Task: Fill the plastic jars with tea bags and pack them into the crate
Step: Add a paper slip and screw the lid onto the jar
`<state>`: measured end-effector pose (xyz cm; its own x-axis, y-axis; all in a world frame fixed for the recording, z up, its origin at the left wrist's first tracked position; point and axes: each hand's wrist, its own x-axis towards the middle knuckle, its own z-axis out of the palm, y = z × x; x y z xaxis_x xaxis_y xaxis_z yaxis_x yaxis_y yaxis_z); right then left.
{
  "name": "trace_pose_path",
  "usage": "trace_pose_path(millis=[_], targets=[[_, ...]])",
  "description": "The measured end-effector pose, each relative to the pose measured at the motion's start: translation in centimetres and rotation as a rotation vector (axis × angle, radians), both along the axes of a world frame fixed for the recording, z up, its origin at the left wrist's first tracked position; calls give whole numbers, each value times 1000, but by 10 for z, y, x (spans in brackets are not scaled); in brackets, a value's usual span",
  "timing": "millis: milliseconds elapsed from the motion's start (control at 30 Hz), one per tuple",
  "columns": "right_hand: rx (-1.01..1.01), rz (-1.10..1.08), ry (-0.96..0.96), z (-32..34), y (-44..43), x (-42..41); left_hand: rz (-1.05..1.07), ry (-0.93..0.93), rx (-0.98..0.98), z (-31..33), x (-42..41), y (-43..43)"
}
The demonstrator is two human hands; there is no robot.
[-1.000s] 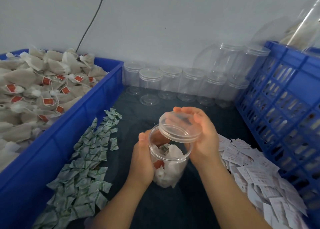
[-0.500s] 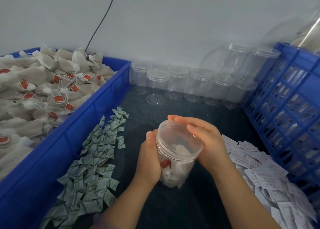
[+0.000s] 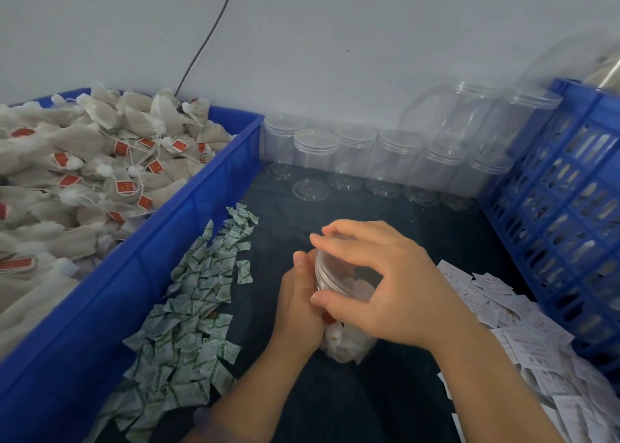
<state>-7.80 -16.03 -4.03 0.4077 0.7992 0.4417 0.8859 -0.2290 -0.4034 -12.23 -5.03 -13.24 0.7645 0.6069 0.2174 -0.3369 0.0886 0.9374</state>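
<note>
Centre: left hand [image 3: 298, 305] wraps filled jar [image 3: 355, 350]; right hand [image 3: 392, 285] curls round lid [image 3: 339, 271]. Risk: lid seats crooked, tilted jar slips, tea bags [image 3: 333, 337] spill.

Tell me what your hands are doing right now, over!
Left hand grips the jar, tea bags inside. Right hand grips the lid on its mouth. Nothing blocking.

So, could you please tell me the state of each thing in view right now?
Held jar: filled with tea bags, lid on.
Lid: seated on the jar's mouth; tightness unclear.
Left hand: grips the jar's side.
Right hand: fingers curled round the lid.
Empty jars: upright along the wall, lidded.
Blue bin: heaped with more tea bags.
Blue crate: contents unclear through its slots.
</note>
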Motion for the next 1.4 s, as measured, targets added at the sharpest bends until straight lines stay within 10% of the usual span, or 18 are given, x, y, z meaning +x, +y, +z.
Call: trace_pose_path(millis=[500,767,900,1400], targets=[[77,130,-46,-5,1,3,97,-9,78,5,-5,-4],[359,141,244,12,-7,8,12,-37,41,16,-5,-2],[304,84,-29,18,-17,12,104,-21,42,17,-6,-3],[49,-12,10,2,4,-4,227,-63,242,20,-15,-2]])
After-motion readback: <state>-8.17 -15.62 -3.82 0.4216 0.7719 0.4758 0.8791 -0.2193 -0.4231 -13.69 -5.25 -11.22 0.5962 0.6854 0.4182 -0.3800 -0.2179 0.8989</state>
